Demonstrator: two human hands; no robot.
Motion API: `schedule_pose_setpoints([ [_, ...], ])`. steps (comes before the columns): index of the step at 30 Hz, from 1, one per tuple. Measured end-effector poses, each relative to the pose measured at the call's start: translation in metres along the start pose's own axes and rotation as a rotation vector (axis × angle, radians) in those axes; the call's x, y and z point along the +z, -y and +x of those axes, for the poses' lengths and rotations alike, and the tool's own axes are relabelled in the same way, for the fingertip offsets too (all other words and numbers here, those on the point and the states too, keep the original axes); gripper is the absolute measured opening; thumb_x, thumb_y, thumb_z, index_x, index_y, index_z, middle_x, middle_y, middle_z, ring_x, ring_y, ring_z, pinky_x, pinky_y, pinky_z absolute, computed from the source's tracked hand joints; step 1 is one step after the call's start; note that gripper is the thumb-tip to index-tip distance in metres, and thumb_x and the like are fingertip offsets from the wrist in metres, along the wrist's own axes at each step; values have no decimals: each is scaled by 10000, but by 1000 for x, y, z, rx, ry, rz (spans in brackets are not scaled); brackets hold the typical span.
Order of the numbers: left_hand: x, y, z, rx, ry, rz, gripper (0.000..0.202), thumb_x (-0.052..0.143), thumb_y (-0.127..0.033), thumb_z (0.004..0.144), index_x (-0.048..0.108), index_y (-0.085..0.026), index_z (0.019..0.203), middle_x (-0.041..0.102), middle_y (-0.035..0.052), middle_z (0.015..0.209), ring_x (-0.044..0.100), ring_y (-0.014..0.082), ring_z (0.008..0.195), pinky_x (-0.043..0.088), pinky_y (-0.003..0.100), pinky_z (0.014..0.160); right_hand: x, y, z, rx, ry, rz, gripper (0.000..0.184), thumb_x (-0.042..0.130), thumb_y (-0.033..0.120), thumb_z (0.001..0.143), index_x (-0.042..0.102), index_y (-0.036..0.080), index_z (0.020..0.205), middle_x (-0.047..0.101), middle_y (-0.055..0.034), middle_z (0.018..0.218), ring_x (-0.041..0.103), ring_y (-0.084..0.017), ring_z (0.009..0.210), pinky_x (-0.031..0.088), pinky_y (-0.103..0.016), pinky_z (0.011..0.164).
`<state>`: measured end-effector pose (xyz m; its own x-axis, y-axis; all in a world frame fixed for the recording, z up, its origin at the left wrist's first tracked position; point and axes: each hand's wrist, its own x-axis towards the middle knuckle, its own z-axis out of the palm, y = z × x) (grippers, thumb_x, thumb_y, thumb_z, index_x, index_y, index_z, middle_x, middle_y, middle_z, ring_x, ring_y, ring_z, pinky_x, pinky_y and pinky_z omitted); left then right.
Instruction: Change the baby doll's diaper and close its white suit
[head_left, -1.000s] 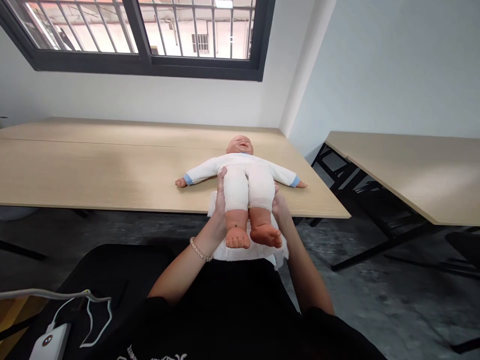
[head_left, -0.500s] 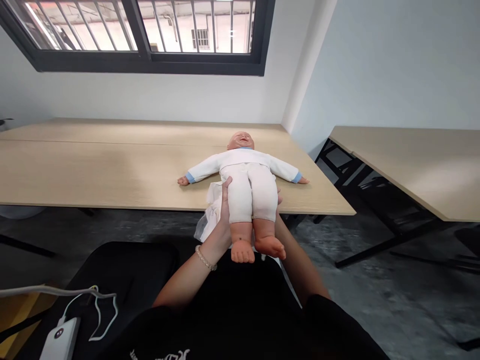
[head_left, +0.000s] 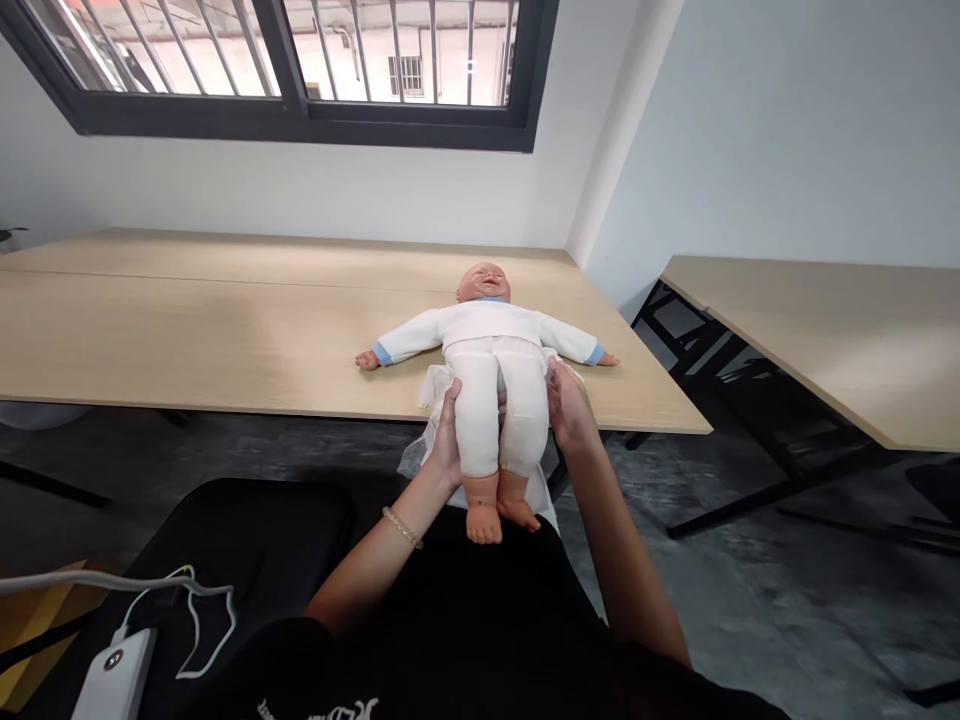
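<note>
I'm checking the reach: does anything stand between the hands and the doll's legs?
Nothing visible does. The left hand touches one leg of the doll, the right hand close beside the other leg. White material shows beside the left hand; contact beneath the legs is hidden.

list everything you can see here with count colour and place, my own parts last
Soft baby doll in cuffed cloth suit: 1, white and blue, face up, legs past table edge
Crumpled thin cloth: count unclear, white, under doll's legs
Long wood-look table: 1, tan, ahead
Second wood-look table: 1, tan, right
Angular table legs: several, black, under tables
Barred window: 1, dark-grey frame, upper left
Mottled floor: 1, dark grey, below
Padded chair: 1, black, lower left
Flat rectangular device: 1, white, lower left
Cables: at least 2, whitish, lower left
Boxy thing: 1, yellow, lower-left edge
Beaded bracelet: 1, pale, left wrist
Left hand: 1, bare, against doll's leg
Right hand: 1, bare, beside doll's other leg
</note>
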<state>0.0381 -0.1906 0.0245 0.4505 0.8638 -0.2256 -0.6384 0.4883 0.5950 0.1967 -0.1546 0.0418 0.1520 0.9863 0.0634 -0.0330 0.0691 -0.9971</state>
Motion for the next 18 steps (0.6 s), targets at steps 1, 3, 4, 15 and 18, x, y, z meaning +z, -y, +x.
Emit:
schedule_pose_setpoints([
  [1,-3,1,1,-6,7,-64,709,352,-680,1038,752,-107,1154,807,105,1013,759,244,974,593,358,955,-4,-1,-9,-12,-17,-16,777,746,694,814,596,218,1410,699,-150,1221,656,-299,1177,559,-469,1036],
  [3,-7,3,2,-28,18,-145,671,451,-684,1010,771,-101,1103,806,118,996,756,240,928,605,359,944,-10,-8,-32,-43,-60,-60,798,755,679,812,559,224,1439,679,-151,1267,648,-296,1188,547,-463,1048],
  [4,-8,3,2,-25,13,-148,668,487,-696,991,776,-103,1094,805,123,1006,753,243,923,609,364,940,-11,-13,-44,-56,-82,-88,805,749,676,818,540,222,1449,665,-155,1295,645,-296,1190,539,-464,1056],
  [15,-36,-35,-34,295,-243,849,573,893,-318,610,711,-116,1115,762,107,1077,683,298,1027,527,361,907,-12,-33,-66,-301,-215,-596,930,738,416,741,348,206,1559,509,-171,1369,608,-340,1123,555,-540,951],
  [18,-48,-48,-40,412,-388,1049,517,797,-342,656,667,-144,1116,724,77,1053,656,290,1004,503,360,862,-35,-30,-56,-472,-228,-752,726,659,345,796,461,218,1483,528,-155,1317,585,-354,1196,550,-537,984],
])
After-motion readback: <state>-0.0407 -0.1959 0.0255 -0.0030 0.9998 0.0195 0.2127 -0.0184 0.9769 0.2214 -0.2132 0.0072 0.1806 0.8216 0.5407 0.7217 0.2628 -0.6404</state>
